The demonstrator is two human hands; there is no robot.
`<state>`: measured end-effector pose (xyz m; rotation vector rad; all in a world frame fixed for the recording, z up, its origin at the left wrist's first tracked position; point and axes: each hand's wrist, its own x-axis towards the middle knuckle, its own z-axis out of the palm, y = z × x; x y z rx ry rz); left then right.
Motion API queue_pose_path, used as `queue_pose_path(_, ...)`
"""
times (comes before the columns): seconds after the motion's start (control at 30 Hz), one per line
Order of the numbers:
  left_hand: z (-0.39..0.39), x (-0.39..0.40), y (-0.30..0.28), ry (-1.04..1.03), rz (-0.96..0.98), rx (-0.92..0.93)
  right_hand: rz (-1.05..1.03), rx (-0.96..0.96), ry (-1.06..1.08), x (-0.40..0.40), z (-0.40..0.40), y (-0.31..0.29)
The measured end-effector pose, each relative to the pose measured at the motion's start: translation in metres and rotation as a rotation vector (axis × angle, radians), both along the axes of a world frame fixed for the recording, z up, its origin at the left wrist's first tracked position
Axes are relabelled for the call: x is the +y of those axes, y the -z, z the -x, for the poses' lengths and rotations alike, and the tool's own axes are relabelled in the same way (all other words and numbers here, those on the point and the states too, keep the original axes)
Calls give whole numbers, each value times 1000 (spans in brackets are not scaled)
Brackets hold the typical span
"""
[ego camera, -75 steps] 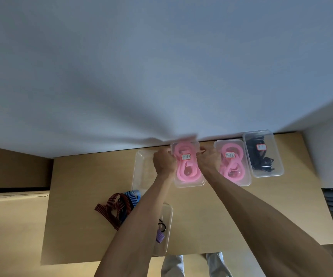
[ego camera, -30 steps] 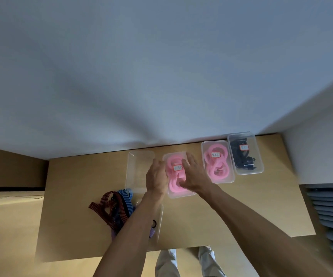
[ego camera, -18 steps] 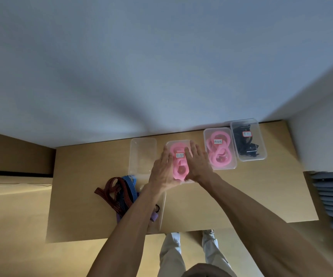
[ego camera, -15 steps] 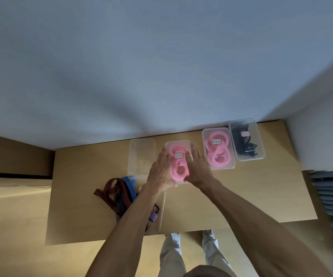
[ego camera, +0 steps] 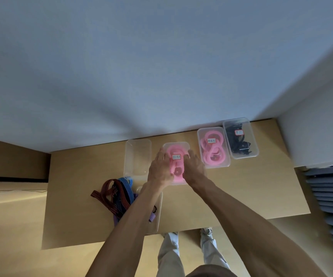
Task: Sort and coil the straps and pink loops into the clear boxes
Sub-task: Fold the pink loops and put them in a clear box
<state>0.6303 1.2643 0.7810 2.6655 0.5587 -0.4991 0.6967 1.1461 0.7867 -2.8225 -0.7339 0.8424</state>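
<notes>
Both hands, the left hand [ego camera: 160, 170] and right hand [ego camera: 193, 169], lay flat with straight fingers on the lidded clear box [ego camera: 176, 146] of pink loops [ego camera: 175, 163] at the counter [ego camera: 241, 192] back; striped straps [ego camera: 115, 194] lay loose nearby.

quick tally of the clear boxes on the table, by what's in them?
Pink loops: 2, the box under both hands and the labelled box right of it
Black straps: 1, far right box
Nothing visible inside: 1, box at left
Partly hidden by the left forearm: 1, near box, contents unclear
Total: 5 boxes
</notes>
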Motion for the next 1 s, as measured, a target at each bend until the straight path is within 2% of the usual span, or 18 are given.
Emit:
queue_pose_path(0.13, 4, -2, -1, -148, 21, -130, 14, -34, -73, -16, -2, 8)
queue_pose_path(0.3, 16, -11, 12, -215, 125, -78, 66, -49, -126, -15, 5, 15)
queue_pose_path(0.5, 15, -10, 10, -144, 103, -13, 101, 17, -181, -11, -9, 3)
queue_pose_path(0.63, 25, -3, 8, -33, 130, -46, 155, 1, -233, -18, -15, -1)
queue_pose_path(0.9, 18, 7, 6, 79, 50, -88, 129, -24, -168, -9, -10, 1)
queue_pose_path(1.0, 1, 11, 2, 142, -1, -121, 53, -34, -134, -3, -15, -1)
